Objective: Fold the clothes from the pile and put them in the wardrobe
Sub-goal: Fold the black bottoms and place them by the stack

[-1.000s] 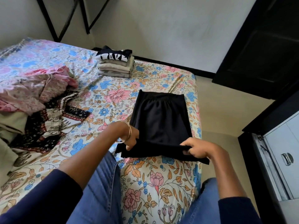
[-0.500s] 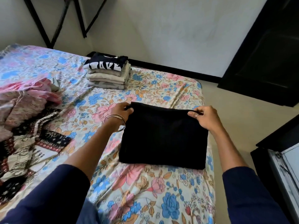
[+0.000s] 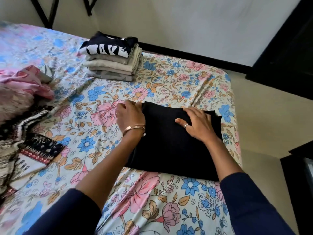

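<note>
Soft, even daylight fills the room; faint shadows under both hands [image 3: 130, 116]. Beyond them lines bow outward, and the far-left bedsheet [image 3: 33, 41] smears.

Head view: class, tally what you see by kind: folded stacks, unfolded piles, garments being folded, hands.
folded stack: 1
unfolded pile: 1
black garment being folded: 1
hands, left hand and right hand: 2
Total: 5

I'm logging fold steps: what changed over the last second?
The black garment was folded in half away from the person. Both hands let go of its edge: the right hand now presses flat on top, the left hand at its left edge. The folded stack and unfolded pile stayed put.
</note>
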Demonstrator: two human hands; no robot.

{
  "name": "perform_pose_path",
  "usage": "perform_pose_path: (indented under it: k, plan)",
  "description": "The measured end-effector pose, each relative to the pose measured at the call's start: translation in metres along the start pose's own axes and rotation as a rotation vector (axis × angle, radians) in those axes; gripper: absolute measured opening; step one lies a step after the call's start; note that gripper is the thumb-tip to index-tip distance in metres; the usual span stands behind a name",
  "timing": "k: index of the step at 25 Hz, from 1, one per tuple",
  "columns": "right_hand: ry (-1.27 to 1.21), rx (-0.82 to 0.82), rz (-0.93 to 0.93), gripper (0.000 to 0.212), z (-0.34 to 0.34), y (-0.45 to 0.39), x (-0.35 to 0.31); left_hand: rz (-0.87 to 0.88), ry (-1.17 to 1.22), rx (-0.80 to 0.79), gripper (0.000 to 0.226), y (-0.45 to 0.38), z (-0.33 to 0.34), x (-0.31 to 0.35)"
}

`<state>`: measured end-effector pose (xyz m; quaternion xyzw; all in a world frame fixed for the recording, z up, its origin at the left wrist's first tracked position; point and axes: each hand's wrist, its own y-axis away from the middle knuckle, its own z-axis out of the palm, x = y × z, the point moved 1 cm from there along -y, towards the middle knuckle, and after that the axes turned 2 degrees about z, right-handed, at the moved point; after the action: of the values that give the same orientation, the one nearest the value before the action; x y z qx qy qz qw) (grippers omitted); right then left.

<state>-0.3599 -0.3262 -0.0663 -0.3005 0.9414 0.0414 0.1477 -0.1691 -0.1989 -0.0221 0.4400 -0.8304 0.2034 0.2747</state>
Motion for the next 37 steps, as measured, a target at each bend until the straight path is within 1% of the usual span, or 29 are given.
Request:
perform_pose_path:
  k: [1,2,3,5,6,7,8,9,10,11,12,13,14,15,17,18,20,21,22,23,25,27,28,29,31,33,34,36,37]
  plan:
    - [0.046,-0.070,-0.011,0.086,-0.001,-0.006,-0.003,0.000,-0.003,-0.044,0.040,0.018,-0.006,0.002]
    - [0.078,-0.124,-0.016,0.093,-0.003,-0.011,-0.006,-0.044,0.060,-0.157,0.049,0.039,-0.013,0.003]
    - [0.104,-0.181,-0.004,0.096,-0.008,-0.015,-0.009,-0.164,0.180,-0.346,0.056,0.062,-0.018,0.003]
    - [0.163,-0.263,0.038,0.095,-0.015,-0.019,-0.013,-0.518,0.434,-0.861,0.060,0.107,-0.026,0.000]
    - [0.192,-0.278,0.043,0.093,-0.018,-0.017,-0.017,-0.652,0.507,-1.033,0.060,0.125,-0.029,-0.003]
    - [0.200,-0.289,0.041,0.094,-0.021,-0.016,-0.021,-0.755,0.594,-1.083,0.059,0.137,-0.026,-0.007]
    - [0.173,-0.297,0.041,0.097,-0.024,-0.013,-0.023,-0.842,0.694,-1.038,0.058,0.147,-0.021,-0.008]
    - [0.108,-0.304,0.053,0.102,-0.028,-0.012,-0.026,-0.911,0.791,-0.957,0.057,0.152,-0.011,-0.010]
    - [0.019,-0.304,0.072,0.107,-0.034,-0.010,-0.027,-0.952,0.874,-0.828,0.059,0.158,0.001,-0.010]
    - [-0.061,-0.292,0.093,0.108,-0.042,-0.004,-0.029,-0.977,0.920,-0.677,0.062,0.163,0.011,-0.008]
    - [-0.119,-0.265,0.091,0.097,-0.049,0.002,-0.028,-0.975,0.992,-0.529,0.065,0.167,0.015,-0.003]
    - [-0.154,-0.233,0.088,0.074,-0.056,0.009,-0.030,-0.964,1.077,-0.413,0.066,0.170,0.021,-0.001]
    - [-0.209,-0.210,0.074,0.050,-0.064,0.014,-0.031,-0.952,1.181,-0.319,0.062,0.172,0.020,0.004]
    - [-0.282,-0.215,0.059,0.038,-0.074,0.019,-0.031,-0.912,1.254,-0.257,0.059,0.169,0.018,0.006]
    - [-0.474,-0.272,0.092,0.033,-0.095,0.033,-0.035,-0.761,1.311,-0.181,0.064,0.156,0.003,0.006]
    - [-0.615,-0.302,0.146,0.030,-0.106,0.043,-0.036,-0.685,1.323,-0.184,0.065,0.148,-0.008,0.004]
    - [-0.942,-0.391,0.244,0.017,-0.119,0.064,-0.038,-0.565,1.288,-0.251,0.057,0.132,-0.035,-0.001]
    - [-1.076,-0.437,0.261,0.017,-0.119,0.074,-0.040,-0.528,1.272,-0.313,0.052,0.125,-0.047,-0.004]
    - [-1.159,-0.458,0.259,0.024,-0.117,0.082,-0.043,-0.498,1.269,-0.382,0.048,0.120,-0.060,-0.006]
    - [-1.229,-0.447,0.245,0.030,-0.112,0.086,-0.045,-0.466,1.278,-0.454,0.047,0.113,-0.069,-0.006]
    - [-1.351,-0.322,0.247,0.030,-0.107,0.076,-0.051,-0.342,1.206,-0.571,0.055,0.088,-0.080,-0.002]
    - [-1.421,-0.145,0.271,0.023,-0.105,0.045,-0.053,-0.162,1.055,-0.632,0.070,0.042,-0.079,0.010]
    - [-1.460,-0.073,0.260,0.022,-0.106,0.029,-0.053,-0.076,1.022,-0.667,0.076,0.016,-0.078,0.020]
    - [-1.490,-0.006,0.226,0.023,-0.107,0.004,-0.052,-0.001,1.002,-0.682,0.081,-0.016,-0.071,0.033]
    - [-1.497,0.135,0.193,0.028,-0.106,-0.045,-0.048,0.118,0.964,-0.648,0.085,-0.079,-0.050,0.056]
    - [-1.461,0.232,0.240,0.030,-0.080,-0.113,-0.033,0.161,0.887,-0.592,0.082,-0.142,-0.009,0.070]
    - [-1.398,0.239,0.303,0.037,-0.060,-0.140,-0.026,0.168,0.810,-0.575,0.082,-0.165,0.014,0.066]
    - [-1.187,0.156,0.457,0.071,-0.007,-0.177,-0.013,0.139,0.534,-0.545,0.090,-0.189,0.056,0.043]
    - [-1.085,0.133,0.486,0.081,0.014,-0.183,-0.007,0.087,0.441,-0.509,0.087,-0.191,0.073,0.025]
